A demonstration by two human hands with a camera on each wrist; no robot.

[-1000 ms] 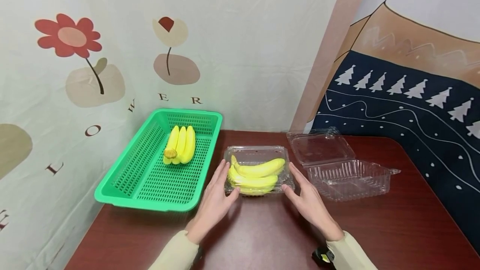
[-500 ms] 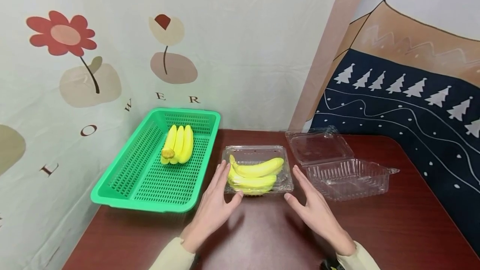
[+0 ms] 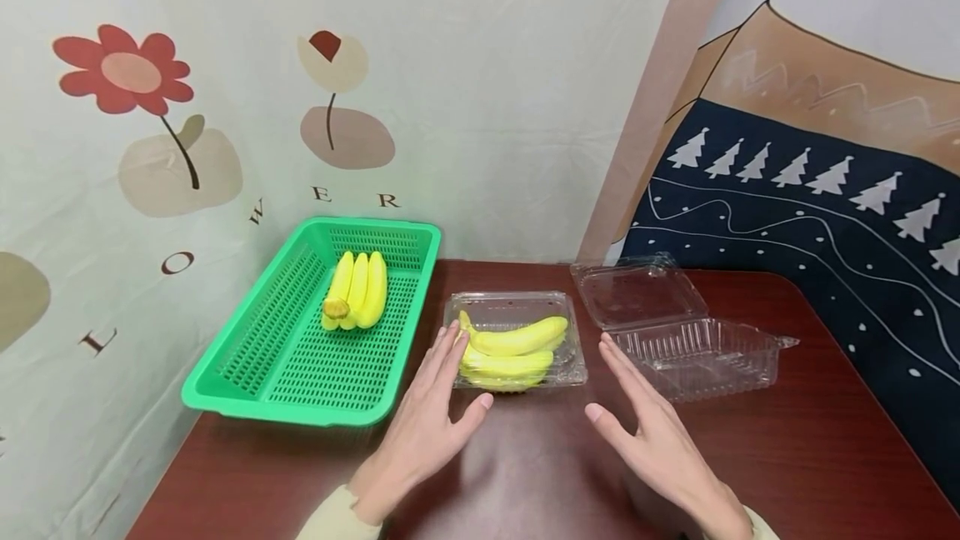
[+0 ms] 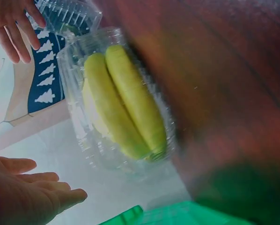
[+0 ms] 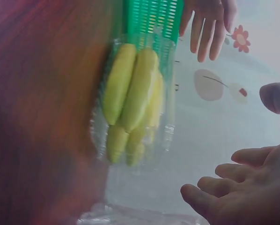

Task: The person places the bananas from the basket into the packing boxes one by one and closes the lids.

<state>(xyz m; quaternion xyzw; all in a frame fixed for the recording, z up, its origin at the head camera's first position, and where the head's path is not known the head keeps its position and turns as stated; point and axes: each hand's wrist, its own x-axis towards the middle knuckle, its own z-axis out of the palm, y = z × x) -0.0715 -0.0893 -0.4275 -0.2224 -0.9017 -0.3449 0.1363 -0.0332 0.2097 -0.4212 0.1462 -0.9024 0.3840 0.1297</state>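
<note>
Clear plastic box (image 3: 510,300) with yellow bananas (image 3: 517,340) inside sits on the table (image 3: 528,490), near the left hand (image 3: 422,423) and right hand (image 3: 660,440), both holding nothing, fingers extended. An open clear container (image 3: 750,375) lies to its right, a green basket (image 3: 330,415) to its left.

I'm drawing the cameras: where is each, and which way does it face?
Head: on the head, facing forward and down at the table; left hand, right hand and sleeves show.
Left wrist: on that wrist, facing the boxed bananas; both hands show.
Right wrist: on that wrist, facing the same bananas; both hands show.
Both wrist views share the bananas and the green basket.
</note>
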